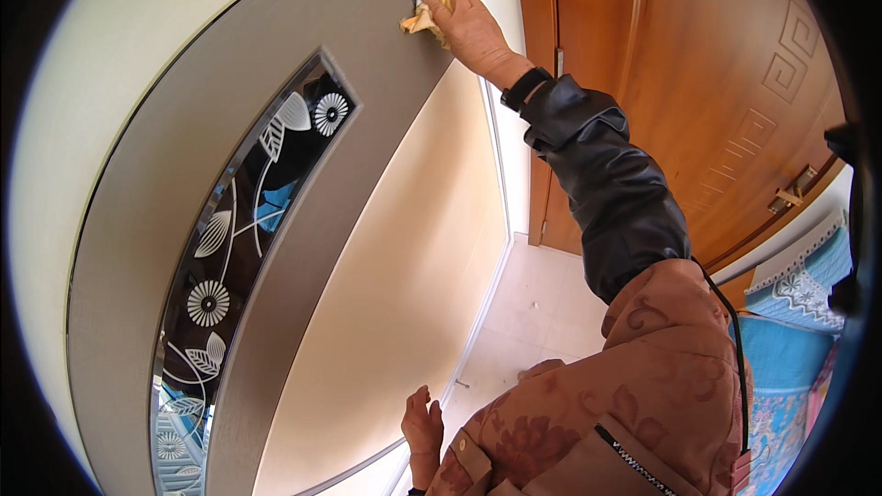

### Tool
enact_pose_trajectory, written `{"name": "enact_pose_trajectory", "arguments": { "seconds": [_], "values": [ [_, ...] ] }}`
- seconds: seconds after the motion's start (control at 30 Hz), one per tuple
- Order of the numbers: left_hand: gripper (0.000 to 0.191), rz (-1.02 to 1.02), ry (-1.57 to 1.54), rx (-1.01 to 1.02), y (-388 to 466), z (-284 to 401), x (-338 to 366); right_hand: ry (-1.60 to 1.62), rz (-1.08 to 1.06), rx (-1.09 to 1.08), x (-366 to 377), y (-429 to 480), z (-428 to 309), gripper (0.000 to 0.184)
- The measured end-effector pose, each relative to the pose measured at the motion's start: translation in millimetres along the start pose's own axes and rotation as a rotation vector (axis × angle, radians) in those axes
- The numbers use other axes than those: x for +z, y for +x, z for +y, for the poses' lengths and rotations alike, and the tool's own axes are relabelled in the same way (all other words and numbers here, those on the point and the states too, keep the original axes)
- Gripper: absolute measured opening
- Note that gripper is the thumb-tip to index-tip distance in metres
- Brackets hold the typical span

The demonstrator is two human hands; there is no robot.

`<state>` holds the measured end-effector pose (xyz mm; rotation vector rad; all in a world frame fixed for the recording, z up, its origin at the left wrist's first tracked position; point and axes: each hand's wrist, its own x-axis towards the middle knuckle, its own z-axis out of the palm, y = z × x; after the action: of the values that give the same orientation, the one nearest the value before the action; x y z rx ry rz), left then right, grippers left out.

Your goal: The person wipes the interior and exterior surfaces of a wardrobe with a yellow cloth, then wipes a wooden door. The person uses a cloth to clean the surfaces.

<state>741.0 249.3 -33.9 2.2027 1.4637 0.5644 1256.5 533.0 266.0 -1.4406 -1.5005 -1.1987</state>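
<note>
My right hand [475,31] is at the top, its fingers closed on a crumpled yellowish cloth [428,10] held against the upper part of a grey-brown panel [386,69]. A black wristband and a black sleeve cover that wrist and forearm. Set into the panel is a dark, glossy strip [234,255] with white flower and leaf patterns. My left hand [422,424] hangs at the bottom centre, holding nothing, its fingers slightly bent and apart. It appears in front of the lower edge of a cream panel [386,289].
A brown wooden door [661,96] with a metal handle [792,191] stands at the right. Pale floor tiles [530,303] show between it and the panels. Blue bedding [778,358] lies at the lower right. A dark cord runs down beside my patterned jacket.
</note>
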Motion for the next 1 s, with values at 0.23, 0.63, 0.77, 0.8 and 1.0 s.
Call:
{"name": "enact_pose_trajectory", "arguments": {
  "seconds": [0.23, 0.63, 0.77, 0.8, 1.0],
  "values": [
    [0.04, 0.025, -0.02, -0.034, 4.8, -10.2, -4.7, 0.482, -0.341, 0.495, -9.1, 24.0, -8.3, 0.035],
    [0.037, -0.004, -0.02, -0.036, -1.1, -8.7, -4.8, 0.614, 0.24, 0.693, 61.6, -78.2, -18.7, 0.042],
    [0.036, -0.032, -0.014, -0.056, 1.9, -8.6, 1.7, 0.367, 0.206, 0.905, 134.5, -186.7, -62.1, 0.048],
    [0.036, -0.033, -0.024, -0.052, 4.6, -8.7, 3.9, 0.64, 0.169, 1.106, 146.1, -224.6, -70.3, 0.049],
    [0.036, -0.073, -0.02, -0.021, 14.5, -5.7, 13.6, 0.806, -0.131, 1.554, 159.6, -333.5, -95.8, 0.044]
  ]
}}
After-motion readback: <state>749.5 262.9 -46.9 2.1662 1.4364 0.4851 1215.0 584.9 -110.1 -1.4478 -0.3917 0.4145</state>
